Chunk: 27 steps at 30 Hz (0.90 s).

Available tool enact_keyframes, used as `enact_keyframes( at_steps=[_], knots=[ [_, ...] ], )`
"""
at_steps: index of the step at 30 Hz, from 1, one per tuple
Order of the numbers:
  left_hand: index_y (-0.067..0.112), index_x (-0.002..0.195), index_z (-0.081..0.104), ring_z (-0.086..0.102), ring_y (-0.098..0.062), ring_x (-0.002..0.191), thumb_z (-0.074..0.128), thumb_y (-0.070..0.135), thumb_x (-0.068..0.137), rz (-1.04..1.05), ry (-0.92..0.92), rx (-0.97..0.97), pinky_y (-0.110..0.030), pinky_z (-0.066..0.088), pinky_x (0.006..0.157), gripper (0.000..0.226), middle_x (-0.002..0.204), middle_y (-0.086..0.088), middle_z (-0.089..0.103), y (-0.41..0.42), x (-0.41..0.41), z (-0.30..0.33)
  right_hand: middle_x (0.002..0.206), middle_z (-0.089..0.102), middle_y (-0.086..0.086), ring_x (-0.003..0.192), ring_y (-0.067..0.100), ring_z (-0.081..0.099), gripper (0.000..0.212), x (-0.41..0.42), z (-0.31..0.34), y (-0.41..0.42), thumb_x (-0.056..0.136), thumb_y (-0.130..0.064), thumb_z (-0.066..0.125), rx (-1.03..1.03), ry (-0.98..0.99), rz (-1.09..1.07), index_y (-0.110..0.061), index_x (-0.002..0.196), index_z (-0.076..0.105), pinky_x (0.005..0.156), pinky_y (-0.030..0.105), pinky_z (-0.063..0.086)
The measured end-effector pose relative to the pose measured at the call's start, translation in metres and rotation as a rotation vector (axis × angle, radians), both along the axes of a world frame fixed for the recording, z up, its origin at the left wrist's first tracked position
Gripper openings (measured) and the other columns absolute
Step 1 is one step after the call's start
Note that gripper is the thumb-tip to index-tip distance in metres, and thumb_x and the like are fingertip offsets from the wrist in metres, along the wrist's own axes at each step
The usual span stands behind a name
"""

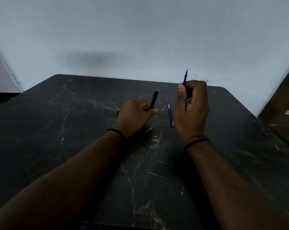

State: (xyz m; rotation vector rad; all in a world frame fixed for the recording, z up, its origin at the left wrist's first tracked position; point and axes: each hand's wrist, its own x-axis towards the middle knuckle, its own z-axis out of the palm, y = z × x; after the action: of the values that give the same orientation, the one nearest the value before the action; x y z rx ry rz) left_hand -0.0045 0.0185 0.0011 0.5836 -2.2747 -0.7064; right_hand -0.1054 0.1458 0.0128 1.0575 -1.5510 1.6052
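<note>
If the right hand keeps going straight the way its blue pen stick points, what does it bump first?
Probably the pale wall behind the table. The right hand aims its blue refill up and away, and nothing else shows between; depth is unclear.

A pale blue-grey wall is filling the upper half of the frame in dim light; a soft dark shadow is lying on it left of centre; a greenish smudge is showing at right, just above the far edge; the black, marble-veined desk is spreading across the lower frame; brown wooden furniture is standing at the right edge.
</note>
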Motion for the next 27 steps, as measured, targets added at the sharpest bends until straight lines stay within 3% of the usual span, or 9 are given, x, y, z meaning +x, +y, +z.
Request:
enact_keyframes(
  at_steps=[2,8,14,16,21,24,27],
  knots=[
    [0.014,0.090,0.077,0.071,-0.015,0.076,0.075,0.033,0.084,-0.004,0.006,0.008,-0.043,0.060,0.072,0.021,0.086,-0.002,0.076,0.001,0.000,0.000,0.085,0.057,-0.006,0.072,0.010,0.051,0.014,-0.012,-0.006,-0.001,0.100,-0.027,0.057,0.083,-0.129,-0.046,-0.013,0.096,0.059,0.064,0.021,0.041],
    [0.011,0.087,0.077,0.071,-0.019,0.078,0.076,0.031,0.084,-0.011,0.029,0.024,-0.045,0.059,0.073,0.020,0.086,-0.005,0.075,0.002,0.000,-0.001,0.074,0.063,-0.005,0.067,0.015,0.061,0.018,-0.044,-0.029,0.001,0.098,-0.045,0.056,0.347,-0.392,-0.166,-0.027,0.097,0.056,0.061,0.029,0.047],
    [0.013,0.087,0.078,0.071,-0.016,0.078,0.076,0.030,0.084,-0.012,0.045,0.039,-0.043,0.059,0.074,0.017,0.086,-0.002,0.076,0.002,0.000,-0.001,0.095,0.070,0.005,0.091,0.027,0.064,0.021,-0.060,-0.038,-0.008,0.096,-0.039,0.056,0.706,-0.525,-0.208,-0.021,0.103,0.066,0.074,0.028,0.042],
    [0.012,0.086,0.077,0.071,-0.017,0.079,0.076,0.031,0.084,-0.009,0.036,0.034,-0.043,0.058,0.074,0.019,0.086,-0.003,0.076,0.002,0.000,-0.002,0.095,0.070,0.005,0.089,0.026,0.063,0.020,-0.061,-0.038,-0.010,0.094,-0.035,0.057,0.774,-0.543,-0.203,-0.019,0.100,0.068,0.073,0.027,0.038],
    [0.014,0.084,0.077,0.070,-0.015,0.077,0.076,0.032,0.083,0.002,0.046,0.035,-0.042,0.058,0.074,0.018,0.083,-0.002,0.076,0.001,-0.001,-0.003,0.071,0.061,0.002,0.060,0.014,0.050,0.026,-0.059,-0.034,-0.014,0.093,-0.037,0.060,0.845,-0.496,-0.207,-0.015,0.083,0.068,0.062,0.028,0.037],
    [0.019,0.087,0.078,0.069,-0.006,0.077,0.076,0.033,0.083,0.003,0.044,0.030,-0.036,0.058,0.073,0.015,0.084,0.005,0.076,0.001,-0.001,-0.003,0.067,0.058,0.002,0.054,0.010,0.045,0.037,-0.057,-0.034,-0.015,0.096,-0.042,0.057,0.828,-0.460,-0.218,-0.011,0.081,0.069,0.060,0.029,0.035],
    [0.019,0.087,0.079,0.070,-0.004,0.078,0.077,0.030,0.083,-0.009,0.061,0.042,-0.035,0.059,0.075,0.012,0.086,0.006,0.076,0.000,-0.001,-0.003,0.075,0.060,0.003,0.059,0.014,0.046,0.030,-0.058,-0.034,-0.014,0.098,-0.037,0.055,0.822,-0.457,-0.211,-0.013,0.087,0.068,0.065,0.029,0.036]
  ],
)
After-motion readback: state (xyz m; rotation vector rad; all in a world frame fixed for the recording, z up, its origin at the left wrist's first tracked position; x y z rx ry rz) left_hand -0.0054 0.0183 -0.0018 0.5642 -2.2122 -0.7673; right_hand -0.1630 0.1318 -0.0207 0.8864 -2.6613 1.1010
